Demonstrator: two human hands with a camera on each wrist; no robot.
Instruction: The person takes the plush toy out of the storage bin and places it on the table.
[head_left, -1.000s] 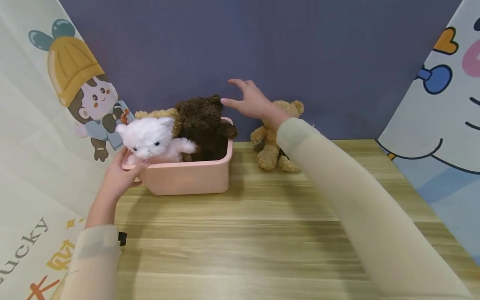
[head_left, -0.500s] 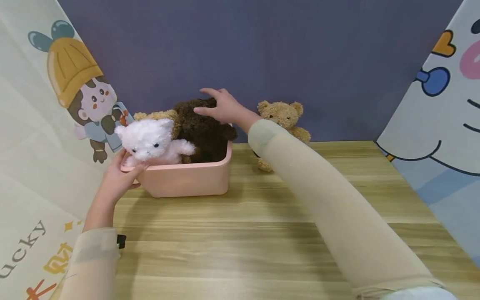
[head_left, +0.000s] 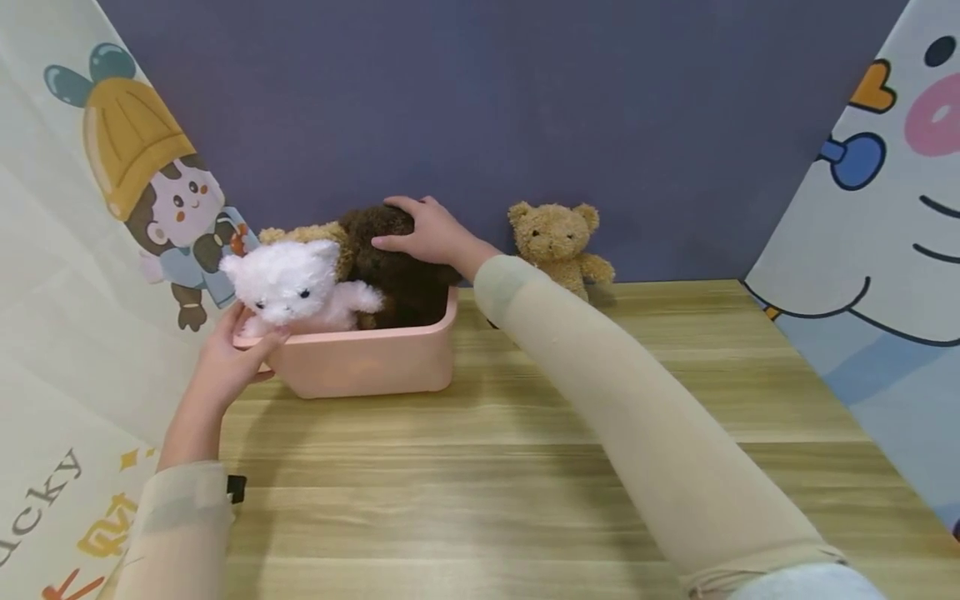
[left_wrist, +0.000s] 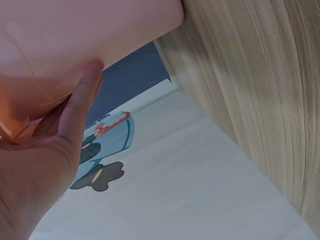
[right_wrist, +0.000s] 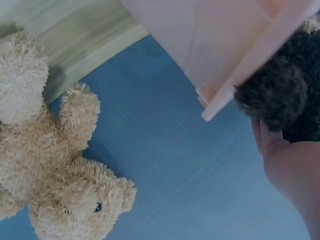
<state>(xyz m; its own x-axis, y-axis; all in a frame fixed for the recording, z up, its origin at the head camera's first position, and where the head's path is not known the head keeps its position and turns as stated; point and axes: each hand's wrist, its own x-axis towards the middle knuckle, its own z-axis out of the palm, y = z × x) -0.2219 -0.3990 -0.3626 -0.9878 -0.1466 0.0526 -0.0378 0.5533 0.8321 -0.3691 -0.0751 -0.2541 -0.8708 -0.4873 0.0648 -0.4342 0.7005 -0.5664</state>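
Note:
A pink bin (head_left: pixel 367 367) stands on the wooden table at the left, against the back wall. My left hand (head_left: pixel 228 358) grips its left end, thumb at the rim and fingers along the outer wall (left_wrist: pixel 75 40). Inside sit a white plush cat (head_left: pixel 285 283) in front, a tan plush (head_left: pixel 300 236) partly hidden behind it, and a dark brown plush bear (head_left: pixel 367 225) at the right. My right hand (head_left: pixel 431 237) holds the brown bear from above; in the right wrist view its fingers reach behind the dark fur (right_wrist: pixel 275 95).
A tan teddy bear (head_left: pixel 555 237) sits outside the bin to the right, against the dark back wall (head_left: pixel 600 108); my right sleeve hides its lower part. Printed cloth panels (head_left: pixel 885 250) border both sides. Bare wood of the table (head_left: pixel 420 500) lies in front.
My right hand has moved left and down from in front of the tan bear onto the brown bear, which sits slightly lower now. My left hand keeps its grip on the bin.

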